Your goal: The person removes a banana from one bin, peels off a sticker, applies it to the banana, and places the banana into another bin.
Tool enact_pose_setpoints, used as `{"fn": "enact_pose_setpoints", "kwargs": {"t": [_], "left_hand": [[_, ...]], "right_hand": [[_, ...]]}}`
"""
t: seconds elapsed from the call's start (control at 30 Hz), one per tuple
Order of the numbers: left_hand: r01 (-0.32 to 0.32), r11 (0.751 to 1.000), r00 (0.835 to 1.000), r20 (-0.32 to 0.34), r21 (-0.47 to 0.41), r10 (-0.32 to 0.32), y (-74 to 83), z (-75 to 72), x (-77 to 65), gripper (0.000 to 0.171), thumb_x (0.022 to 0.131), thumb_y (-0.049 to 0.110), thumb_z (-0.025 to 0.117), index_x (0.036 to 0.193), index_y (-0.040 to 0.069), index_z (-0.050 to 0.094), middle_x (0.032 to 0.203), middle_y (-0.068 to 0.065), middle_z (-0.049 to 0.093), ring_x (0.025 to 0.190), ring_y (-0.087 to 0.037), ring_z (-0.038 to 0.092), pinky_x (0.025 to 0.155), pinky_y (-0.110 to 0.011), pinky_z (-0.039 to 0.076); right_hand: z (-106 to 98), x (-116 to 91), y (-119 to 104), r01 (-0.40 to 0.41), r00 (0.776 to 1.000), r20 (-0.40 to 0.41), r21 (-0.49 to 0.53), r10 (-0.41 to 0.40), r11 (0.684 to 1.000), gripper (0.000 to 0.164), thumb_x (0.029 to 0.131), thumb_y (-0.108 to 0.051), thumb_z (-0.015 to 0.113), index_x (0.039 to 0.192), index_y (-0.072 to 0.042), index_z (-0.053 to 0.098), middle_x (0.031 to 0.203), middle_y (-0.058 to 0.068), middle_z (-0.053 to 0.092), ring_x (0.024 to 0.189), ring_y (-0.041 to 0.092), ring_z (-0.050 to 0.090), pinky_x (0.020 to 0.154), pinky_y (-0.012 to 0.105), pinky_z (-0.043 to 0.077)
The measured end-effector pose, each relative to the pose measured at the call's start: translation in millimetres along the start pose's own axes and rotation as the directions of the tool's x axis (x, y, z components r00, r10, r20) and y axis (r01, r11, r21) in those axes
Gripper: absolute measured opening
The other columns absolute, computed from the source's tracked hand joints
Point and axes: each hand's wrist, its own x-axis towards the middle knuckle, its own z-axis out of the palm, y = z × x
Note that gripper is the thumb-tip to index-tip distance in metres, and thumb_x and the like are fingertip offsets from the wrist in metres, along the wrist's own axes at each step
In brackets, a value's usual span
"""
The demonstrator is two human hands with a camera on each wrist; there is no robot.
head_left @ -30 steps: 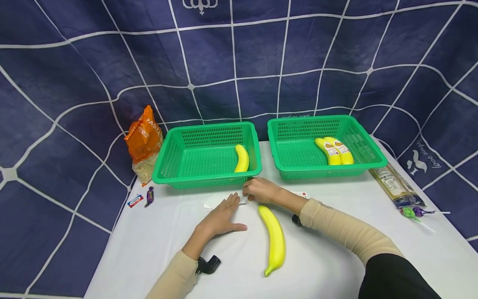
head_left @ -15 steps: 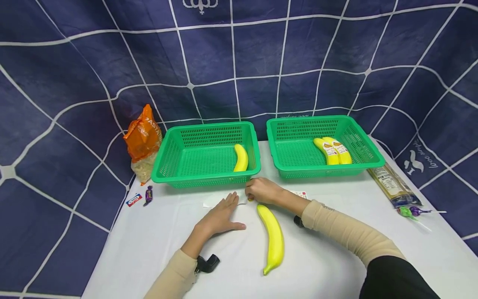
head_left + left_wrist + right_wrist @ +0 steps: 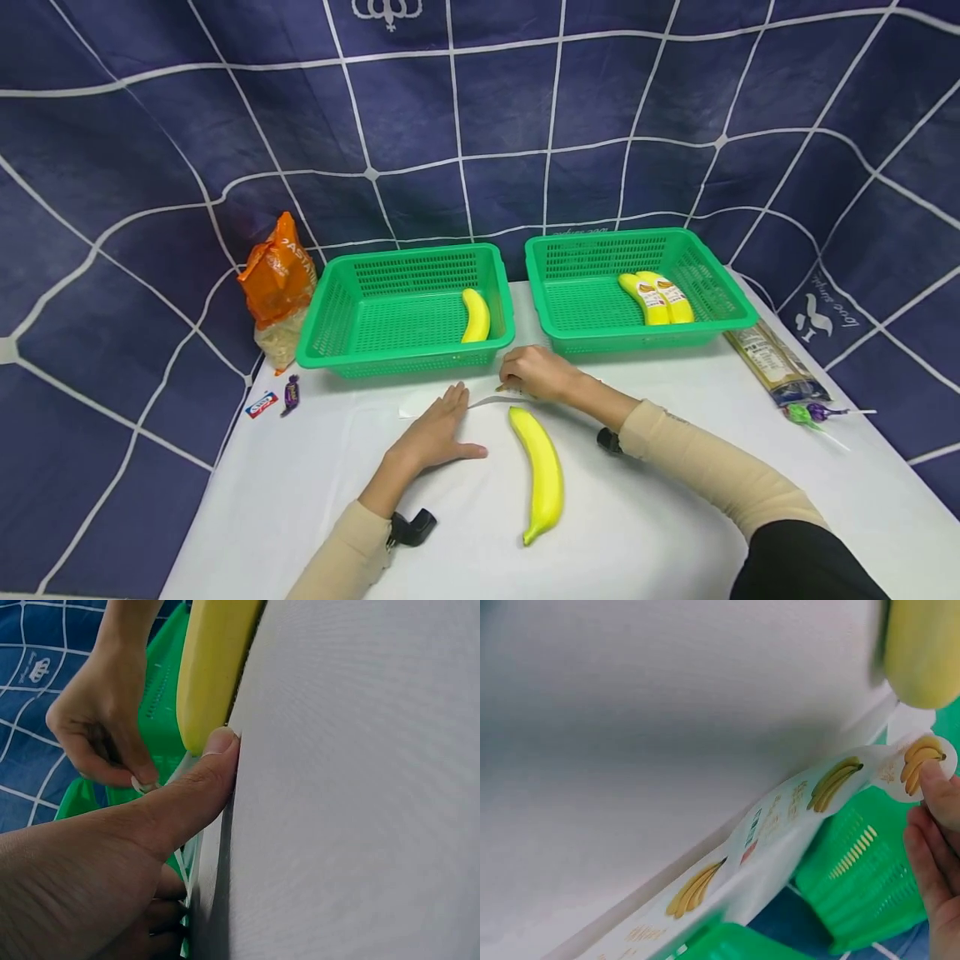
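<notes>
A white strip of labels printed with bananas lies between the hands, its lifted part curving off the table in the right wrist view. My left hand rests on the strip's left part, fingers straight and thumb out. My right hand pinches a rounded banana sticker between thumb and fingers at the end of the strip. A yellow banana lies on the table just in front of both hands; no label shows on its visible side.
The left green basket holds one banana; the right one holds two labelled bananas. An orange bag and small wrapped candies lie left. A flat packet and lollipops lie right.
My right hand has moved a little to the right, and more of the white strip shows, raised and curved, between the hands. My left hand stays in place. The head view has shifted slightly right.
</notes>
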Motion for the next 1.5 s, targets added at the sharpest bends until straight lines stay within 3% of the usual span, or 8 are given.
{"fn": "enact_pose_setpoints", "kwargs": {"t": [0.3,0.67,0.9,1.17,1.33,1.5], "left_hand": [[0.013,1.0,1.0,-0.025,0.009,-0.013,-2.9,0.0,-1.1,0.112,0.077,0.062,0.071,0.152,-0.006,0.022,0.162,-0.021,0.014,0.152,-0.031,0.015,0.123,-0.046,0.019],[0.033,0.999,0.999,-0.029,0.012,-0.033,-4.0,-0.1,-3.3,0.112,0.077,0.061,0.071,0.151,-0.006,0.022,0.162,-0.021,0.014,0.152,-0.032,0.015,0.123,-0.047,0.018],[0.039,0.999,0.999,-0.028,0.0,-0.039,-8.5,2.9,-0.9,0.114,0.076,0.061,0.072,0.152,-0.006,0.02,0.162,-0.021,0.012,0.152,-0.031,0.011,0.124,-0.049,0.01],[0.013,0.997,0.997,-0.069,-0.075,-0.018,-6.7,2.7,-0.7,0.115,0.074,0.054,0.078,0.151,-0.007,0.02,0.162,-0.022,0.012,0.152,-0.034,0.009,0.122,-0.057,0.004],[-0.043,0.995,0.992,-0.122,-0.089,0.032,4.4,0.0,-3.0,0.109,0.078,0.049,0.076,0.152,-0.006,0.018,0.162,-0.021,0.01,0.152,-0.035,0.008,0.122,-0.057,0.006],[-0.085,0.982,0.986,-0.156,-0.167,0.059,26.1,2.4,-6.7,0.102,0.084,0.043,0.074,0.154,-0.002,0.016,0.163,-0.017,0.013,0.152,-0.03,0.011,0.124,-0.051,0.01]], "right_hand": [[-19.0,-17.6,-1.3,-0.027,0.992,-0.12,0.067,0.035,0.997,0.009,0.08,0.001,0.075,0.082,-0.008,0.076,0.079,0.0,0.072,0.076,0.012,0.069,0.071,0.023,0.057],[-37.0,-38.6,-4.5,-0.156,0.973,-0.149,0.152,0.178,0.976,0.009,0.079,-0.001,0.077,0.082,-0.009,0.076,0.081,0.001,0.073,0.074,0.012,0.068,0.065,0.019,0.055],[-45.8,-40.8,-5.6,-0.303,0.93,-0.141,0.233,0.341,0.924,0.003,0.081,-0.012,0.078,0.083,-0.009,0.076,0.077,-0.002,0.073,0.066,0.006,0.063,0.057,0.017,0.05],[-52.0,-44.2,-10.0,-0.404,0.897,-0.058,0.291,0.438,0.867,0.005,0.083,-0.016,0.078,0.084,-0.011,0.076,0.076,-0.004,0.072,0.067,0.003,0.06,0.061,0.018,0.051],[-61.5,-48.1,-14.2,-0.444,0.877,-0.028,0.331,0.479,0.833,0.005,0.083,-0.017,0.077,0.084,-0.013,0.076,0.075,-0.006,0.072,0.065,0.004,0.058,0.059,0.02,0.049],[-69.8,-51.2,-21.1,-0.491,0.857,0.032,0.36,0.515,0.794,0.006,0.083,-0.021,0.078,0.08,-0.017,0.075,0.07,-0.009,0.069,0.06,0.007,0.053,0.054,0.02,0.045]]}}
